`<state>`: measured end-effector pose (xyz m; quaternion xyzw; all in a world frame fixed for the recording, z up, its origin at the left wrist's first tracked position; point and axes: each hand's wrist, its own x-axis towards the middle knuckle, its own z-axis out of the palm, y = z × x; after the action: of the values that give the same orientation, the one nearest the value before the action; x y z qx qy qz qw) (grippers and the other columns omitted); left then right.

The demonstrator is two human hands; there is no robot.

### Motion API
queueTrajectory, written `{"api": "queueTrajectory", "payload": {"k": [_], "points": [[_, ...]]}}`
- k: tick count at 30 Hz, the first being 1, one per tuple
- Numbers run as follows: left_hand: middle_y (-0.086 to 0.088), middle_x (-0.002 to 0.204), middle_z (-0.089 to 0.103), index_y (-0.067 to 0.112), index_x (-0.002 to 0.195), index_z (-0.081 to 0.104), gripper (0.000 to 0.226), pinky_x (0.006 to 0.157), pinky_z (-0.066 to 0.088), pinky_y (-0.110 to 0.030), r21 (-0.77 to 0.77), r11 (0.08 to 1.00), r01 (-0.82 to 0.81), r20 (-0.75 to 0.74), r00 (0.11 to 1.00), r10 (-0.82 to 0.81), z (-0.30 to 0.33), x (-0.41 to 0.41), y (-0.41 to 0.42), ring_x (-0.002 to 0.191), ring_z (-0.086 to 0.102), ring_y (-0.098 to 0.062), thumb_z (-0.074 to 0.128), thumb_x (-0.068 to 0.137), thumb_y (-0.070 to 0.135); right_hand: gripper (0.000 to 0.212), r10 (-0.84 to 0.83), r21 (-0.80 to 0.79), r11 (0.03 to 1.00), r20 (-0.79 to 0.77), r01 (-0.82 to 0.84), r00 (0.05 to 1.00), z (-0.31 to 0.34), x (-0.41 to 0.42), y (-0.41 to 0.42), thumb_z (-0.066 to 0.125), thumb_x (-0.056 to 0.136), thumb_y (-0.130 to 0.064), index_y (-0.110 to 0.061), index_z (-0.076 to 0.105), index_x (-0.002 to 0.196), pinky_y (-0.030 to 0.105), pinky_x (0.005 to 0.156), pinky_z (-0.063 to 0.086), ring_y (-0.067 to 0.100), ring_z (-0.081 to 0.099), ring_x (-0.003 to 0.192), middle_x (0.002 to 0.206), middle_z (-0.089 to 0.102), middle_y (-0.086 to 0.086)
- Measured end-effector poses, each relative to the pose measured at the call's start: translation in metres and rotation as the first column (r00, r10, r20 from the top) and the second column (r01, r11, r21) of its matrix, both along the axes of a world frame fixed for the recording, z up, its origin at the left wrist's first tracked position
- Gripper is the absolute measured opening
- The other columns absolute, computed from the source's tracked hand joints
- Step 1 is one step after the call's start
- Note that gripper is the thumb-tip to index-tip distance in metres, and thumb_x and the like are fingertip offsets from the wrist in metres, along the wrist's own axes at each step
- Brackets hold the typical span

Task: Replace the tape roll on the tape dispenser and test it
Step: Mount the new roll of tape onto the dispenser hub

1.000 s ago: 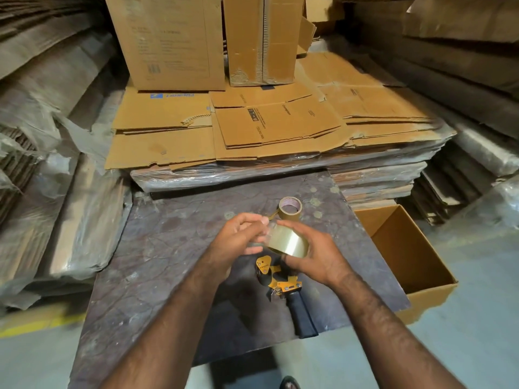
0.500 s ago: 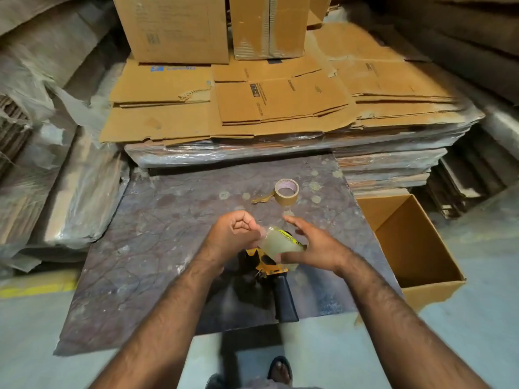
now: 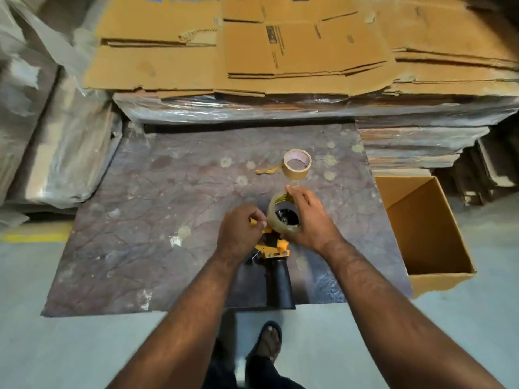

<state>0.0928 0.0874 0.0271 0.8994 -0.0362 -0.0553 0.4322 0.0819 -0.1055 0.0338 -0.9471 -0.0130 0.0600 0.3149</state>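
A yellow tape dispenser (image 3: 273, 247) with a black handle lies on the dark stone slab (image 3: 157, 220), handle toward me. A clear tape roll (image 3: 276, 220) sits over the dispenser's hub, whose black core shows through the roll's hole. My right hand (image 3: 310, 223) wraps the roll from the right. My left hand (image 3: 238, 234) pinches something small, apparently the tape's free end, at the roll's left side by the yellow frame. An almost empty cardboard tape core (image 3: 297, 164) with a crumpled tail lies farther back on the slab.
An open empty carton (image 3: 429, 242) stands at the slab's right edge on the floor. Plastic-wrapped stacks of flattened cardboard (image 3: 280, 66) rise behind the slab, with more bundles (image 3: 56, 136) on the left. My sandalled foot (image 3: 268, 342) stands below the slab's near edge.
The roll came down from in front of me onto the dispenser's hub. My left hand moved to the roll's left side. The camera tilted downward.
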Motion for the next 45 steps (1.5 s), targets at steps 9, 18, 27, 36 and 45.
{"api": "queueTrajectory", "payload": {"k": [9, 18, 27, 36, 45], "points": [[0.004, 0.087, 0.052, 0.025, 0.081, 0.07, 0.002, 0.081, 0.046, -0.038, 0.245, 0.969, 0.02, 0.067, 0.997, -0.038, -0.037, -0.006, -0.01, 0.095, 0.052, -0.024, 0.071, 0.082, 0.024, 0.115, 0.042, -0.124, 0.991, -0.067, -0.05, 0.997, -0.027, 0.007, -0.007, 0.091, 0.061, -0.036, -0.022, 0.028, 0.156, 0.047, 0.105, 0.049, 0.025, 0.037, 0.138, 0.153, 0.031, 0.001], [-0.001, 0.12, 0.06, 0.023, 0.13, 0.059, 0.051, 0.095, 0.048, -0.044, 0.316, 0.933, 0.17, 0.072, 0.977, -0.202, -0.036, 0.001, -0.002, 0.113, 0.051, -0.024, 0.066, 0.08, 0.026, 0.115, 0.096, -0.245, 0.964, -0.057, -0.107, 0.994, -0.035, 0.005, 0.002, 0.085, 0.066, -0.039, -0.02, 0.019, 0.158, 0.051, 0.104, 0.051, 0.03, 0.03, 0.145, 0.16, 0.023, 0.007], [0.008, 0.169, 0.01, 0.023, 0.16, 0.01, 0.079, 0.122, 0.012, -0.049, 0.64, 0.691, 0.335, -0.005, 0.902, -0.432, -0.027, -0.007, -0.003, 0.156, 0.003, -0.014, 0.047, 0.091, 0.027, 0.103, 0.284, -0.639, 0.727, -0.054, -0.252, 0.957, -0.048, -0.006, 0.008, 0.051, 0.093, -0.052, 0.013, -0.002, 0.153, 0.058, 0.123, 0.008, 0.054, -0.004, 0.15, 0.162, 0.0, 0.038], [0.0, 0.16, 0.04, 0.025, 0.155, 0.029, 0.061, 0.124, 0.01, -0.046, 0.693, 0.674, 0.258, 0.011, 0.93, -0.368, -0.027, 0.001, -0.011, 0.152, 0.027, -0.016, 0.052, 0.101, 0.039, 0.108, 0.189, -0.559, 0.796, -0.135, -0.232, 0.973, -0.053, -0.003, 0.018, 0.061, 0.092, -0.046, 0.001, -0.012, 0.156, 0.049, 0.123, 0.023, 0.043, -0.01, 0.153, 0.166, -0.014, 0.024], [0.013, 0.134, 0.064, 0.039, 0.136, 0.054, 0.05, 0.105, 0.025, -0.045, 0.533, 0.807, 0.255, 0.039, 0.945, -0.325, -0.019, 0.017, -0.006, 0.139, 0.038, -0.019, 0.065, 0.087, 0.037, 0.112, 0.049, 0.077, 0.996, -0.231, -0.032, 0.972, -0.025, 0.005, -0.018, 0.081, 0.079, -0.043, -0.026, 0.007, 0.162, 0.036, 0.125, 0.013, 0.019, 0.001, 0.156, 0.17, -0.001, 0.001]]}}
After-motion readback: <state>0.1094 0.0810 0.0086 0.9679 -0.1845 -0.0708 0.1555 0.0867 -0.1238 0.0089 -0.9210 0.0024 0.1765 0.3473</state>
